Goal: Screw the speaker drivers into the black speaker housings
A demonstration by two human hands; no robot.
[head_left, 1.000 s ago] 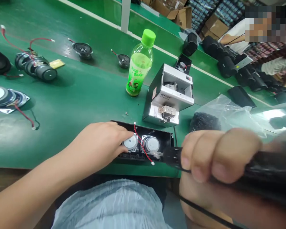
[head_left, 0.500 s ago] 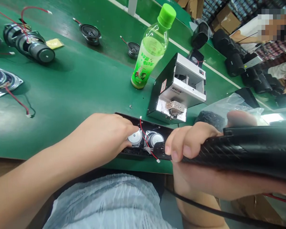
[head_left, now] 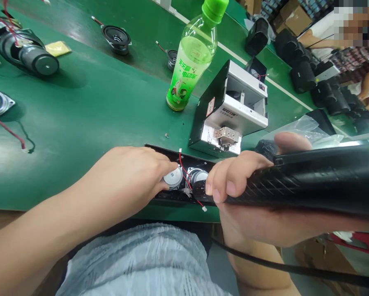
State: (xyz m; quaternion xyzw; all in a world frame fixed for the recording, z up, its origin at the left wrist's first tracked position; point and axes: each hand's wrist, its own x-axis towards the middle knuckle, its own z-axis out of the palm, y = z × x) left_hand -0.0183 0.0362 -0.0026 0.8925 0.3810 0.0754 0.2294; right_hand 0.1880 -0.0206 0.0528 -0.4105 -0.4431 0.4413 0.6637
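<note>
My left hand [head_left: 141, 176] is closed round the left speaker driver [head_left: 173, 176], whose silver magnet faces up inside a long black housing [head_left: 164, 196]. Beside it in the housing sits a second speaker driver [head_left: 199, 176], partly covered by the tool's nose. A red wire [head_left: 186, 176] with white connectors lies across the two drivers. My right hand [head_left: 243, 193] is wrapped round a black electric screwdriver [head_left: 307, 176], held nearly level with its nose pointing left at the drivers. The screwdriver's tip is hard to make out near the gap between them.
A green drink bottle [head_left: 190, 61] and a screw feeder [head_left: 230, 107] stand behind the housing. Loose speaker drivers [head_left: 116, 39] lie on the green table [head_left: 88, 107]. Clear plastic wrap [head_left: 307, 127] lies to the right. A black cable [head_left: 283, 269] hangs low. Another person's arm [head_left: 323, 37] shows far right.
The screwdriver's nose and my right hand have shifted slightly left and up, covering more of the right driver. My left hand stays on the left driver. The view has shifted a little.
</note>
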